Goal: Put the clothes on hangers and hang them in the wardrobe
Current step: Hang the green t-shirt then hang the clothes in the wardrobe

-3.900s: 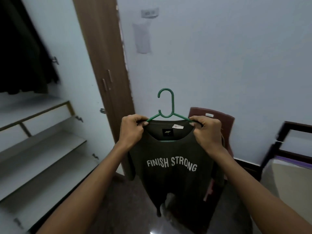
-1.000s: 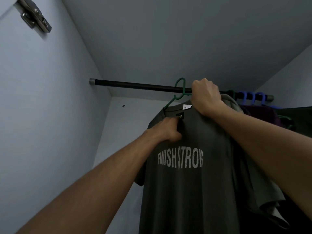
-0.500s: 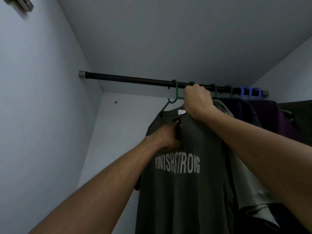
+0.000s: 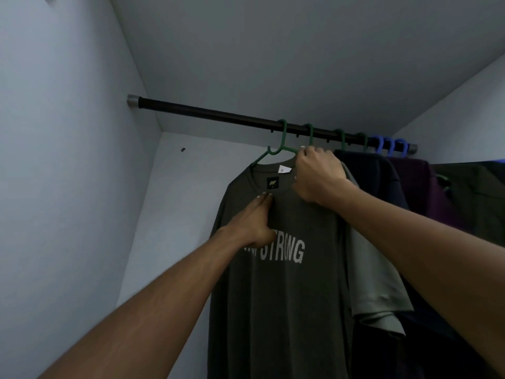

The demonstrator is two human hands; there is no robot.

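Forearms are being extended upward from the lower corners toward the wardrobe rail (image 4: pixel 207 114), the landmark for these notes. Below the rail, the left hand (image 4: pixel 255 222) is being laid flat on the chest of the dark olive T-shirt (image 4: pixel 287 296), fingers straight and together, partly covering the white lettering. Closer under the rail, the right hand (image 4: pixel 318 175) is being curled around the shirt's collar and shoulder, where the right arm of the green hanger (image 4: pixel 280 147) is being covered; whether the hanger itself is being gripped cannot be told. The T-shirt is being carried by that hanger, whose hook is being borne over the rail near its middle. Further right along the rail, a grey-green shirt (image 4: pixel 377 283), a dark navy garment (image 4: pixel 382 181) and a purple garment (image 4: pixel 437 203) are being hung on more green hangers (image 4: pixel 341 139) and blue hangers (image 4: pixel 388 144). Beyond the rail, the pale back wall (image 4: pixel 175 214) is being marked by one small dark spot.
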